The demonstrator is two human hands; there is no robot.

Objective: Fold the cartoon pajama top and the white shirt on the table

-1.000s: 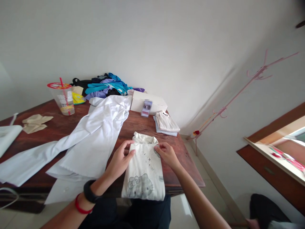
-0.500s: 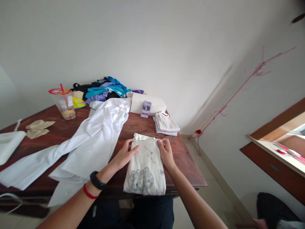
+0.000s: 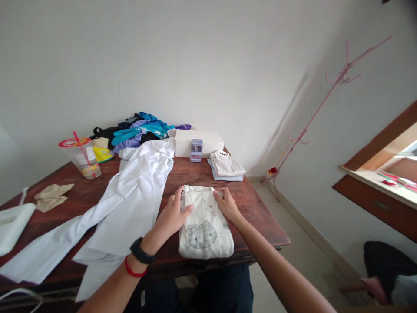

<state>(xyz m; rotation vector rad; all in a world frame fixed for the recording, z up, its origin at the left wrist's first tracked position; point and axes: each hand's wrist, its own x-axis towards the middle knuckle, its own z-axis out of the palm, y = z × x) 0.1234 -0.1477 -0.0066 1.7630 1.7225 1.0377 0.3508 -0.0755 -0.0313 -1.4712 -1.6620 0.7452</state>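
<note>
A cream shirt, folded into a narrow block with a grey cat-face print and small dark marks, lies at the table's front edge. My left hand grips its far left corner, with the thumb on top and the fingers at the side. The far right corner is pinched between the thumb and fingers of my right hand. Left of the shirt, a long white garment is spread out, with its lower part hanging over the front edge. Beyond my right hand sits a stack of folded clothes.
A white box stands at the back, near a heap of blue, purple and black clothes. On the left are a plastic cup with a straw, beige cloth and a white object. A pink coat stand rises beyond the table.
The shirt looks shorter from far to near edge, and part of its lettering has gone from sight. Both hands still hold its far corners. The camera view has shifted slightly.
</note>
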